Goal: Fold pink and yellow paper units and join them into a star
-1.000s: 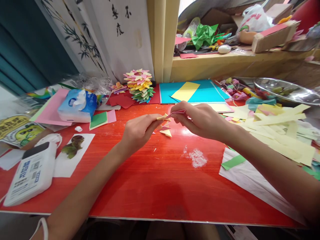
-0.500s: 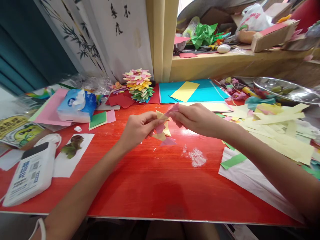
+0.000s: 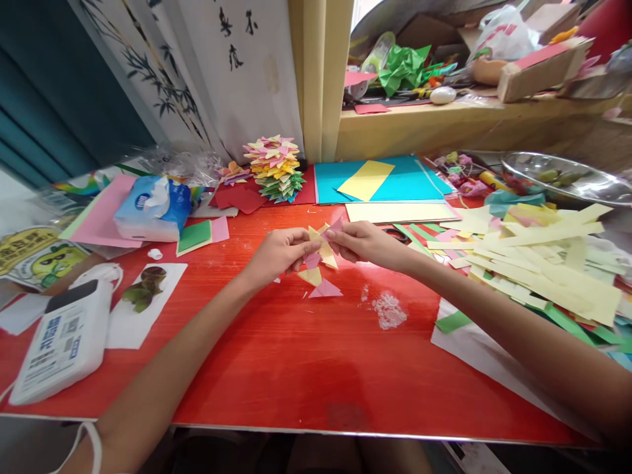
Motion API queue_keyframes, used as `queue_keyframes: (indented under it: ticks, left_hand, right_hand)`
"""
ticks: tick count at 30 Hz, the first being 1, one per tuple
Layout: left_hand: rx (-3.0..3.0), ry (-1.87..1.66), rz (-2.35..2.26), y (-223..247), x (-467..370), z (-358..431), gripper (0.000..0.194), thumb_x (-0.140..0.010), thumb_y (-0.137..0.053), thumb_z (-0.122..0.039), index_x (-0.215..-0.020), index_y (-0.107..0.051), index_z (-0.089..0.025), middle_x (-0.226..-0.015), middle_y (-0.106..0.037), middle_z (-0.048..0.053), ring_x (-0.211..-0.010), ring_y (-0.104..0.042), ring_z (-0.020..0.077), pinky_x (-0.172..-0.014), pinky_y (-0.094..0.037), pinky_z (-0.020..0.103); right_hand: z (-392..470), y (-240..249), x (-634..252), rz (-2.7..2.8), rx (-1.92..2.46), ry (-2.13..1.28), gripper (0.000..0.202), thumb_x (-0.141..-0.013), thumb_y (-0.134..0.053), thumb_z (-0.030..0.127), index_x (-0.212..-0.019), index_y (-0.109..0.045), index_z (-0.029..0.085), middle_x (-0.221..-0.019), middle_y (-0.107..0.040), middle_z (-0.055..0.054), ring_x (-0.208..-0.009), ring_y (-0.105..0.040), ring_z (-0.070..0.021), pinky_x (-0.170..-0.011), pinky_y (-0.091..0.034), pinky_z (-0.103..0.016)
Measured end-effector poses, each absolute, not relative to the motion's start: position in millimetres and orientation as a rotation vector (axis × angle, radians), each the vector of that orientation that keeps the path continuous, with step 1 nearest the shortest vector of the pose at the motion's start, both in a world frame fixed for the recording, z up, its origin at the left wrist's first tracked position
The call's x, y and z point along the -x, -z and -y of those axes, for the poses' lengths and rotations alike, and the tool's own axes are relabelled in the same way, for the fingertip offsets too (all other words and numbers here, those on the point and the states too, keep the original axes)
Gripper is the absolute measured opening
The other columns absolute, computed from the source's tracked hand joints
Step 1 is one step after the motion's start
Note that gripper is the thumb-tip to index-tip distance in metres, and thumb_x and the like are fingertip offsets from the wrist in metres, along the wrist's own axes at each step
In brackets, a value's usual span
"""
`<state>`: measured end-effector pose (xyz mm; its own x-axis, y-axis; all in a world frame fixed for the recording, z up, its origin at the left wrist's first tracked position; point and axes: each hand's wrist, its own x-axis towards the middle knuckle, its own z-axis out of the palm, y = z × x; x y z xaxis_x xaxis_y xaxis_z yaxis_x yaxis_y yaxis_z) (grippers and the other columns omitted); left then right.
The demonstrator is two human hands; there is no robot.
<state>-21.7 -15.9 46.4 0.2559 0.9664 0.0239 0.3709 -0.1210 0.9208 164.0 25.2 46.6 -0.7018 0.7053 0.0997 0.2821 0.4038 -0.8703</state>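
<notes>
Over the middle of the red table (image 3: pixel 276 368), my left hand (image 3: pixel 284 253) pinches one end of a chain of folded paper pieces (image 3: pixel 326 288), pink and yellow by turns. Its lower links hang below my fingers. My right hand (image 3: pixel 359 242) is closed on a pink folded paper piece (image 3: pixel 334 228) at the chain's upper end, close to the left fingertips. Whether that piece is fully joined to the yellow one beside it, I cannot tell. Behind my hands stands a tiered ring of folded paper (image 3: pixel 274 168) in pink, yellow, orange and green.
Paper strips (image 3: pixel 543 263) lie heaped on the right, near partly visible scissors (image 3: pixel 396 234) and a metal bowl (image 3: pixel 567 178). A tissue pack (image 3: pixel 153 209) and a white device (image 3: pixel 62 342) are on the left. Blue sheets (image 3: pixel 409 181) lie at the back.
My right hand has come lower and slightly left, bringing the pink piece down. The scissors and more strips have come into view behind my right arm.
</notes>
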Motion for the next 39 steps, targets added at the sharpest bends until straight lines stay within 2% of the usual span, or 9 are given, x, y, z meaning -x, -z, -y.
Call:
queue_keyframes:
  ticks: [3, 6, 9, 12, 17, 20, 24, 34, 39]
  left_hand:
    - [-1.53, -0.906, -1.245, -44, 24, 11, 0.026, -0.072, -0.059, -0.037, -0.088, -0.055, -0.016, -0.053, -0.046, -0.004, -0.041, -0.04, 0.0048, -0.035, -0.032, 0.016]
    - [-1.504, -0.91, -1.276, -42, 27, 8, 0.027, -0.072, -0.059, -0.033, -0.094, -0.053, -0.017, -0.053, -0.045, -0.005, -0.04, -0.038, 0.0044, -0.036, -0.032, 0.016]
    - [-1.572, -0.864, -1.313, -41, 29, 8, 0.025, -0.072, -0.058, -0.03, -0.094, -0.055, -0.017, -0.054, -0.048, -0.005, -0.04, -0.037, 0.004, -0.037, -0.029, 0.016]
    - [-1.641, -0.836, -1.312, -40, 27, 9, 0.027, -0.071, -0.058, -0.03, -0.095, -0.057, -0.018, -0.061, -0.056, -0.002, -0.048, -0.045, 0.0055, -0.044, -0.034, 0.017]
    - [-1.582, -0.944, -1.366, -42, 26, 9, 0.035, -0.07, -0.059, -0.036, -0.101, -0.056, -0.019, -0.073, -0.062, 0.001, -0.064, -0.055, 0.0111, -0.054, -0.04, 0.021]
    - [-1.56, -0.963, -1.412, -45, 28, 7, 0.031, -0.069, -0.06, -0.038, -0.091, -0.061, -0.016, -0.075, -0.063, 0.002, -0.062, -0.053, 0.0101, -0.055, -0.038, 0.021]
    - [-1.611, -0.965, -1.423, -46, 29, 6, 0.027, -0.068, -0.061, -0.039, -0.076, -0.066, -0.014, -0.071, -0.062, 0.002, -0.06, -0.049, 0.0088, -0.057, -0.037, 0.022]
    - [-1.705, -0.983, -1.463, -40, 29, 6, 0.029, -0.067, -0.061, -0.043, -0.072, -0.066, -0.015, -0.067, -0.062, 0.002, -0.06, -0.051, 0.0108, -0.057, -0.037, 0.023]
    - [-1.71, -0.98, -1.46, -38, 30, 6, 0.03, -0.068, -0.06, -0.043, -0.077, -0.066, -0.015, -0.072, -0.063, 0.003, -0.062, -0.052, 0.0115, -0.058, -0.038, 0.023]
  right_hand:
    - [-31, -36, -164, 1.996, 0.833, -1.433, 0.042, -0.085, -0.037, 0.051, -0.062, -0.044, 0.017, -0.047, -0.038, 0.004, -0.041, -0.033, -0.0043, -0.04, -0.026, -0.02]
    - [-35, -31, -165, 1.946, 0.825, -1.58, 0.041, -0.084, -0.039, 0.05, -0.064, -0.049, 0.016, -0.049, -0.042, 0.003, -0.04, -0.036, -0.0043, -0.04, -0.028, -0.02]
    - [-37, -33, -167, 1.897, 0.881, -1.61, 0.035, -0.08, -0.047, 0.049, -0.076, -0.055, 0.015, -0.066, -0.053, -0.001, -0.047, -0.046, -0.0057, -0.042, -0.035, -0.021]
    - [-38, -37, -168, 1.893, 0.893, -1.591, 0.033, -0.075, -0.055, 0.047, -0.089, -0.058, 0.016, -0.08, -0.058, -0.004, -0.055, -0.053, -0.0079, -0.045, -0.04, -0.021]
    - [-36, -34, -165, 1.864, 0.814, -1.609, 0.026, -0.075, -0.057, 0.039, -0.075, -0.059, 0.013, -0.072, -0.061, -0.005, -0.053, -0.053, -0.0081, -0.048, -0.042, -0.022]
    - [-36, -32, -164, 1.707, 0.835, -1.569, 0.025, -0.076, -0.057, 0.038, -0.078, -0.06, 0.013, -0.073, -0.062, -0.006, -0.056, -0.055, -0.0083, -0.052, -0.044, -0.022]
    - [-39, -34, -168, 1.756, 0.887, -1.641, 0.028, -0.073, -0.06, 0.04, -0.077, -0.064, 0.012, -0.08, -0.064, -0.008, -0.061, -0.057, -0.0099, -0.055, -0.046, -0.022]
    - [-40, -28, -166, 1.786, 0.905, -1.738, 0.023, -0.069, -0.064, 0.035, -0.068, -0.067, 0.012, -0.072, -0.066, -0.008, -0.058, -0.058, -0.0105, -0.061, -0.05, -0.025]
    - [-41, -25, -166, 1.781, 0.864, -1.793, 0.025, -0.07, -0.063, 0.036, -0.077, -0.068, 0.012, -0.077, -0.066, -0.008, -0.063, -0.06, -0.0118, -0.065, -0.049, -0.027]
